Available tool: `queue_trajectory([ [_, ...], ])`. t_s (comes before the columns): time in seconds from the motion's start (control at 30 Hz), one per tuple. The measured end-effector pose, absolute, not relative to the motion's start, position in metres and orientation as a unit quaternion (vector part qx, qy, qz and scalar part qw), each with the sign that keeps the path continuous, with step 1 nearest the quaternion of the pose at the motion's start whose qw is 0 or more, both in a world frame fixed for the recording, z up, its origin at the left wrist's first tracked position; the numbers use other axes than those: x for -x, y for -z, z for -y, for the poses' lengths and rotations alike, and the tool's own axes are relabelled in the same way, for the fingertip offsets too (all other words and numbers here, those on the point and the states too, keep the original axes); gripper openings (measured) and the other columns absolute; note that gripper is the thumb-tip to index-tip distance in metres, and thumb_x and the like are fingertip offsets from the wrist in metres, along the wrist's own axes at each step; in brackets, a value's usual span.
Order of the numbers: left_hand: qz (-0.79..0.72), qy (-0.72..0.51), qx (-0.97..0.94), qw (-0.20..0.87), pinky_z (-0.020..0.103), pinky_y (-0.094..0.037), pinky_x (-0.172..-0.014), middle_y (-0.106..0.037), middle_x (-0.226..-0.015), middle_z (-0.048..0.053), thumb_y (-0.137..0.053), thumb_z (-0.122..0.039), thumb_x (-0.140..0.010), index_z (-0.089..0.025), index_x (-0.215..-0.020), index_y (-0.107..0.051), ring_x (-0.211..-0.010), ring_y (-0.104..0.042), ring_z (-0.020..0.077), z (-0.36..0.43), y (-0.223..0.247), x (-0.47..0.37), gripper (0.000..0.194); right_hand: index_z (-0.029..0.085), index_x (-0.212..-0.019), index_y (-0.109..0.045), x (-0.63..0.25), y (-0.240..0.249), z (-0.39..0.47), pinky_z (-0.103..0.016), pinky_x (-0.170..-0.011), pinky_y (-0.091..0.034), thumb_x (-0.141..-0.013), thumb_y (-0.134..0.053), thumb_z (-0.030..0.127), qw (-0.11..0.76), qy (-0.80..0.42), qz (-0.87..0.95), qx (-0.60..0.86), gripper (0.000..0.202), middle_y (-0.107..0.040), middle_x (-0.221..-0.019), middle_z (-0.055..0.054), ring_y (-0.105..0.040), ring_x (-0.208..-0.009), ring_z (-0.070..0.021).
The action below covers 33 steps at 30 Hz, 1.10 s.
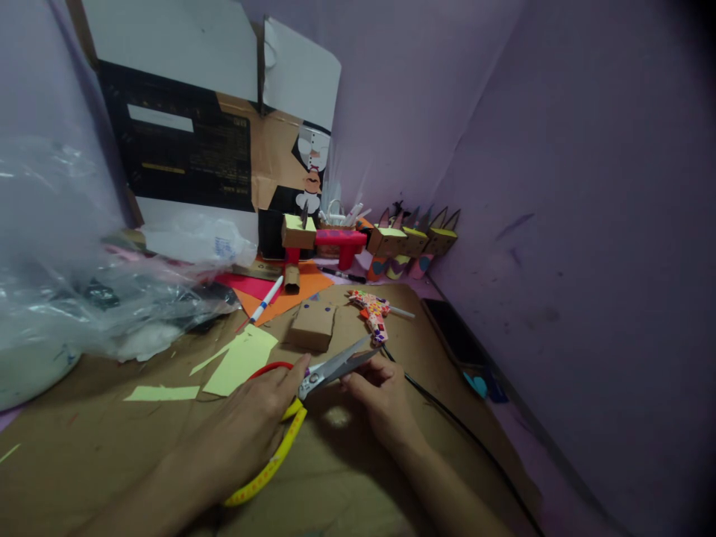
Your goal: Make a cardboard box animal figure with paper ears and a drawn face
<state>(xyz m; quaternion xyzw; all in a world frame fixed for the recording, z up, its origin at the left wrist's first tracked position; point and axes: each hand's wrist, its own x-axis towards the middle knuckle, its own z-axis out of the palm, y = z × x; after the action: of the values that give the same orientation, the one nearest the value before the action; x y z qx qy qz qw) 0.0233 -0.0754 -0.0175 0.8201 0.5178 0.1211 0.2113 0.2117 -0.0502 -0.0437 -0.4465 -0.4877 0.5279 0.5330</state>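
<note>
A pair of scissors (314, 379) is held above the cardboard work surface (134, 455), with its metal blades parted and pointed toward the right hand (385, 395). Its red and yellow handles are gripped by the left hand (254, 406), whose fingers are closed around them. The right hand is partly closed, its thumb and fingers drawn together near the blade tips; whether anything small is pinched there cannot be told. The step in hand is judged to be cutting or trimming, though no cut edge can be made out between the blades. For a cut from this pose, the fingertips would need to be kept clear of the cutting edges and any piece held steady, while the handles are squeezed evenly.

Just beyond the blades, a small cardboard box (311, 330) marked with dark dots is set down, and to its right a patterned glue gun (372, 309) is laid, with a black cord (456, 418) trailed past the right hand. Pale yellow paper (238, 362) and a narrow paper strip (162, 393) are spread to the left, near a white marker (267, 300). Farther back, eared cardboard figures (387, 242) are lined up by the wall.
</note>
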Motion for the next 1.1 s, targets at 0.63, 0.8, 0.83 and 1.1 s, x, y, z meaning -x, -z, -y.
queue_trajectory([
  [0.63,-0.552,0.011,-0.833,0.037,0.044,-0.051,-0.078,-0.062,-0.110,0.019,-0.035,-0.003,-0.077,-0.007,-0.141,-0.035,-0.094,-0.060,0.0309,0.068,0.025,-0.024,0.064,0.016,-0.053,-0.065,-0.246,0.065,0.029,-0.016,-0.038,-0.028,-0.061,-0.069,0.020,0.349,-0.483,0.571,0.564,0.009,-0.057,-0.044,0.004,-0.043,-0.040,-0.0068],
  [0.8,-0.562,0.041,-0.826,0.001,0.043,-0.051,-0.073,-0.063,-0.105,0.018,-0.037,-0.005,-0.078,-0.010,-0.141,-0.036,-0.092,-0.061,0.0307,0.067,0.025,-0.024,0.064,0.016,-0.056,-0.066,-0.250,0.058,0.029,-0.019,-0.042,-0.032,-0.062,-0.069,0.021,0.351,-0.448,0.584,0.579,0.008,-0.058,-0.046,0.003,-0.045,-0.042,-0.0090],
  [0.83,-0.563,0.045,-0.825,-0.001,0.042,-0.050,-0.073,-0.063,-0.106,0.018,-0.037,-0.005,-0.078,-0.010,-0.141,-0.036,-0.092,-0.060,0.0307,0.067,0.024,-0.023,0.064,0.016,-0.054,-0.065,-0.250,0.056,0.029,-0.020,-0.042,-0.031,-0.062,-0.070,0.023,0.345,-0.444,0.586,0.584,0.012,-0.057,-0.044,0.003,-0.044,-0.041,-0.0089],
  [1.1,-0.564,0.050,-0.824,-0.031,0.046,-0.050,-0.071,-0.063,-0.105,0.021,-0.039,-0.009,-0.081,-0.005,-0.140,-0.039,-0.090,-0.061,0.0338,0.067,0.020,-0.027,0.059,0.017,-0.067,-0.064,-0.243,0.045,0.042,-0.021,-0.044,-0.033,-0.072,-0.070,0.029,0.490,-0.242,0.670,0.502,0.015,-0.055,-0.058,0.001,-0.042,-0.046,-0.0089],
])
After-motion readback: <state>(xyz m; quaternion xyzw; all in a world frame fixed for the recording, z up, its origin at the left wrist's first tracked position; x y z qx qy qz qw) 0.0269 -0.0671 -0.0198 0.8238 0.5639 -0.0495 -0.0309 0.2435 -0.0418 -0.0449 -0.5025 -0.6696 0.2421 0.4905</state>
